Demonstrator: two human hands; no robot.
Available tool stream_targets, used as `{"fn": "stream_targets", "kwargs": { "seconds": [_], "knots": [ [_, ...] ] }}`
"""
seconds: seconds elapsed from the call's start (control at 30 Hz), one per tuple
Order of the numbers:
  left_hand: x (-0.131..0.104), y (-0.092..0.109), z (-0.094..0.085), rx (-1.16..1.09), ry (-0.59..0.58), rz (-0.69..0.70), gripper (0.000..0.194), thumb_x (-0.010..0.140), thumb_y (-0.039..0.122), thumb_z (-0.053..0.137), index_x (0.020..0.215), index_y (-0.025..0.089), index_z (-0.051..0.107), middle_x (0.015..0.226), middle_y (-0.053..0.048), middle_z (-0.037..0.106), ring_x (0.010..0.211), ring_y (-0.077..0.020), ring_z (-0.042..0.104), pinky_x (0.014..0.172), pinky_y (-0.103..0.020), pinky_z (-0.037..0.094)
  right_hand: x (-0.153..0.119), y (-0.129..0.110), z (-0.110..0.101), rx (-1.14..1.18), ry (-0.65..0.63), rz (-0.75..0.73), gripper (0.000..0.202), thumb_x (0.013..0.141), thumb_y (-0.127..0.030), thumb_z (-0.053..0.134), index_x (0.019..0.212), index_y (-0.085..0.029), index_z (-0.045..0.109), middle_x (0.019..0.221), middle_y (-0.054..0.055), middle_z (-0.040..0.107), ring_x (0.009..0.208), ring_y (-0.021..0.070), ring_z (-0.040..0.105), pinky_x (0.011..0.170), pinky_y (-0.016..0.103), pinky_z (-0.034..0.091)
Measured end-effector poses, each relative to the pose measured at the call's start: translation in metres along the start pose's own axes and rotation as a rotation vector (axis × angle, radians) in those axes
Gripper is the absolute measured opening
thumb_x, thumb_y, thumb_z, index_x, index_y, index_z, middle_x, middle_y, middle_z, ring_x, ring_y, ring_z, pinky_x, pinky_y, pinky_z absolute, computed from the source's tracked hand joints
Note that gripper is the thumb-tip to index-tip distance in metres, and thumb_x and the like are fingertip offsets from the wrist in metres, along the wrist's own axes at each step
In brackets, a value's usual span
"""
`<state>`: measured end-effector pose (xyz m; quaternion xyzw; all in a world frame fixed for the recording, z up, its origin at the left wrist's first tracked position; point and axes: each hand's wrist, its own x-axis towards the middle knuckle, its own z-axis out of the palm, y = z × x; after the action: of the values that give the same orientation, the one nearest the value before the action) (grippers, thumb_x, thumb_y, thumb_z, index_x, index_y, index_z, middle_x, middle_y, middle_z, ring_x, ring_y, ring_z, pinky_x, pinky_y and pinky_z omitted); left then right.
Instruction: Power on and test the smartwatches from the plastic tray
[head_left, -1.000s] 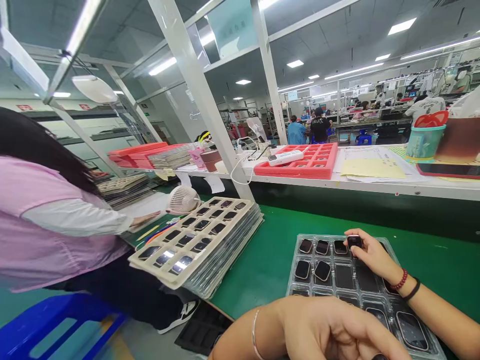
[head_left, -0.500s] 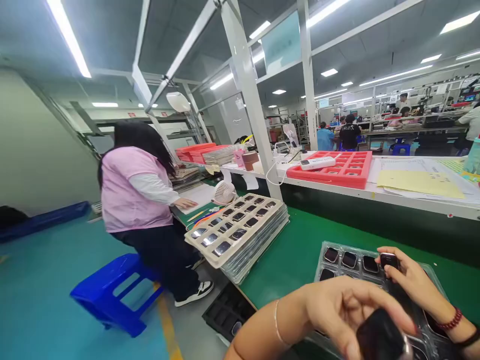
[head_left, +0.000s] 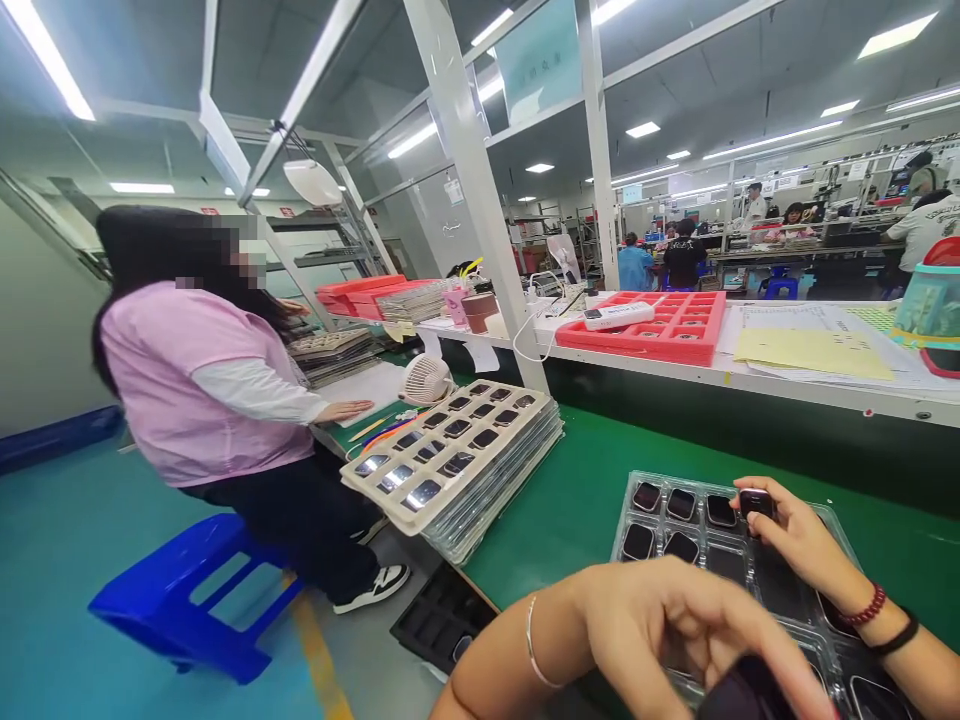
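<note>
With my right hand [head_left: 795, 535] I am pinching a small watch [head_left: 756, 500] between thumb and fingers over the far edge of the clear tray [head_left: 724, 566]. With my left hand [head_left: 675, 618] I am curling my fingers around a second watch [head_left: 750, 690] over the tray's near side; that grip is running partly out of view. Because watches are lying in the pockets, a slipping grip could be scratching two screens. A careless left elbow could be striking the stack of trays [head_left: 499, 490] standing at the counter's [head_left: 589, 485] near edge and tipping it.
</note>
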<state>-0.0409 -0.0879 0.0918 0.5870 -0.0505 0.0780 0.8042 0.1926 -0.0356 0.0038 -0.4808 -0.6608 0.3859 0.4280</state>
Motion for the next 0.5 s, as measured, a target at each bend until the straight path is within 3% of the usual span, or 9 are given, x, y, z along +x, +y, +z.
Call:
{"fn": "stream_targets", "kwargs": {
  "seconds": [0.07,0.13,0.2,0.27,0.37,0.5],
  "knots": [
    [0.006,0.006,-0.015,0.029,0.170,0.101,0.082,0.056,0.034,0.081,0.126,0.014,0.045,0.100,-0.015,0.065,0.076,-0.0230,0.068,0.060,-0.025,0.051,0.000,-0.003,0.001,0.021,0.013,-0.023,0.034,0.078,-0.027,0.051,0.112,-0.020,0.049,0.104,0.009,0.063,0.085,0.0219,0.060,0.072,0.035,0.049],
    [0.014,0.003,-0.041,0.087,0.416,0.179,0.071,0.062,0.028,0.078,0.124,0.019,0.044,0.098,-0.013,0.065,0.071,-0.0191,0.067,0.057,-0.023,0.049,0.001,-0.006,0.001,0.053,0.014,-0.029,0.035,0.074,-0.023,0.051,0.109,-0.020,0.050,0.102,0.009,0.064,0.080,0.0205,0.060,0.066,0.033,0.050],
    [0.023,-0.009,-0.070,0.164,0.656,0.195,0.067,0.062,0.020,0.075,0.121,0.020,0.044,0.101,-0.012,0.064,0.071,-0.0172,0.067,0.054,-0.019,0.046,0.002,-0.008,0.002,0.084,0.013,-0.015,0.037,0.071,-0.020,0.050,0.109,-0.020,0.049,0.100,0.007,0.063,0.074,0.0184,0.060,0.061,0.031,0.049],
    [0.028,-0.026,-0.092,0.230,0.808,0.133,0.052,0.069,0.019,0.067,0.118,0.017,0.048,0.096,-0.011,0.065,0.064,-0.0137,0.065,0.050,-0.018,0.043,0.003,-0.009,0.002,0.101,0.018,-0.011,0.037,0.072,-0.019,0.050,0.109,-0.020,0.048,0.098,0.005,0.063,0.071,0.0165,0.059,0.060,0.029,0.048],
    [0.027,-0.043,-0.107,0.321,0.911,0.059,0.037,0.073,0.015,0.055,0.110,0.013,0.053,0.093,-0.009,0.064,0.062,-0.0116,0.064,0.049,-0.017,0.040,0.003,-0.009,0.002,0.097,0.017,-0.018,0.032,0.077,-0.021,0.049,0.109,-0.019,0.049,0.090,0.004,0.063,0.064,0.0139,0.056,0.060,0.029,0.047],
    [0.023,-0.045,-0.105,0.332,0.932,0.064,0.045,0.069,0.010,0.054,0.113,0.015,0.051,0.100,-0.009,0.062,0.075,-0.0149,0.066,0.054,-0.018,0.043,0.002,-0.009,0.002,0.097,0.011,-0.028,0.032,0.076,-0.018,0.049,0.109,-0.019,0.049,0.090,0.004,0.064,0.069,0.0151,0.057,0.065,0.031,0.047]
  ]
}}
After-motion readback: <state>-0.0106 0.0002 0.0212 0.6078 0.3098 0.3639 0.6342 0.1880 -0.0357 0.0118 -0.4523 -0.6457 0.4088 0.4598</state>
